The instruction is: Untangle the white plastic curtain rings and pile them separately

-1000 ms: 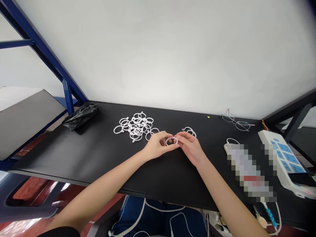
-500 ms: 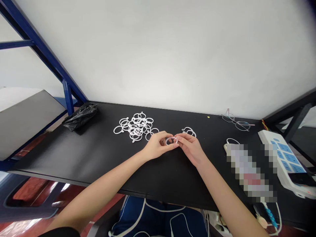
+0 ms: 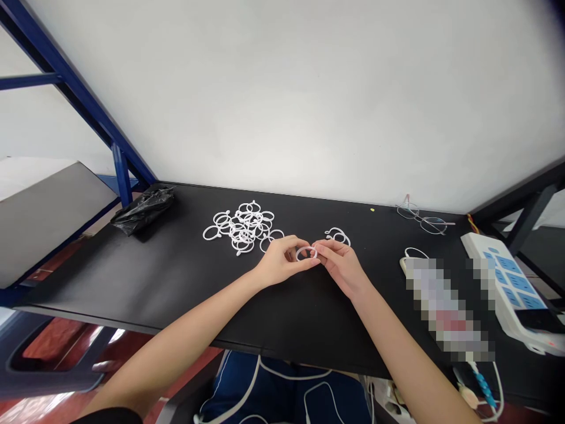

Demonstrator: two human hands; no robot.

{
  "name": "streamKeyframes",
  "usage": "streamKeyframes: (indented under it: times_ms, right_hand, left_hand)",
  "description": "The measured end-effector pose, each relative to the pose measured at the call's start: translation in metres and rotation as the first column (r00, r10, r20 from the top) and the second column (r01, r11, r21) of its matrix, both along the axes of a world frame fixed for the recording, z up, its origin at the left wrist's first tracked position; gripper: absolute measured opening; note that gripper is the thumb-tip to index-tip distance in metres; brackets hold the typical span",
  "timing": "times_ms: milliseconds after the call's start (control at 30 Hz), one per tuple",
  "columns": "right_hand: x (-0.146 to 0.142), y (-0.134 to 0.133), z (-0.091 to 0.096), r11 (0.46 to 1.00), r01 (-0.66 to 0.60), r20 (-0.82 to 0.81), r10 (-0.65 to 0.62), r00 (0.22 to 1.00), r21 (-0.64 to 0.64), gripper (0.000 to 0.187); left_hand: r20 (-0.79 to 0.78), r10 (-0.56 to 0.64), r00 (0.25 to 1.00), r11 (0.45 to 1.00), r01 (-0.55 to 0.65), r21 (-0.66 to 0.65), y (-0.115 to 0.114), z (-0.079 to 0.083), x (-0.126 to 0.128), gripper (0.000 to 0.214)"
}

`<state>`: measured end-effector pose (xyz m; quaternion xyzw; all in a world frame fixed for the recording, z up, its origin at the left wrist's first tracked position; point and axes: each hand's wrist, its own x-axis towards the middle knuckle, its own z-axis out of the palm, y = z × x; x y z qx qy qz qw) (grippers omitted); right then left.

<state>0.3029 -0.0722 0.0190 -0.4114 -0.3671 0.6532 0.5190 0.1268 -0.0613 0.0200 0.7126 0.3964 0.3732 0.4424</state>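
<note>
Between both hands, above the black desk (image 3: 185, 294), is a white curtain ring (image 3: 301, 249). My left hand (image 3: 282, 259) is closed on the ring's left side, thumb below and fingers above. My right hand (image 3: 339, 262) pinches its right end, and the fingertips of both hands meet there. What the right fingertips cover is hidden. Left of my hands lies a heap of similar white rings (image 3: 247, 227), several with small knobs or eyelets. A smaller group of white rings (image 3: 339, 234) rests just behind my right hand, partly covered by it.
A crumpled black plastic bag (image 3: 145, 209) sits at the desk's left end. On the right are eyeglasses (image 3: 432, 225), a blurred-out phone-like object (image 3: 445, 312) with a cable, and a white power strip (image 3: 512, 277). A white wall rises behind. White cables (image 3: 251, 388) hang across my lap.
Both hands stay in almost the same place with the ring. Only slight finger movement shows at its right end. The heaps on the desk are unchanged.
</note>
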Motion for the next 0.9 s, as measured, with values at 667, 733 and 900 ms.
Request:
streamKeyframes:
  times_ms: [667,733,900]
  right_hand:
    - [-0.009,-0.002,-0.006,0.999,0.015,0.061,-0.017,0.998,0.043,0.028]
    - [-0.010,-0.001,-0.006,0.998,0.001,0.045,-0.003,0.999,0.058,0.028]
    - [-0.007,-0.001,-0.006,0.998,0.020,0.087,-0.025,0.996,0.060,0.027]
  left_hand:
    - [-0.023,0.051,0.998,0.999,-0.050,0.016,0.005,-0.006,-0.005,0.040]
    - [-0.004,0.053,0.999,0.999,-0.053,-0.008,0.006,-0.006,-0.004,0.040]
    - [-0.017,0.013,1.000,1.000,-0.013,0.024,0.006,-0.009,-0.005,0.038]
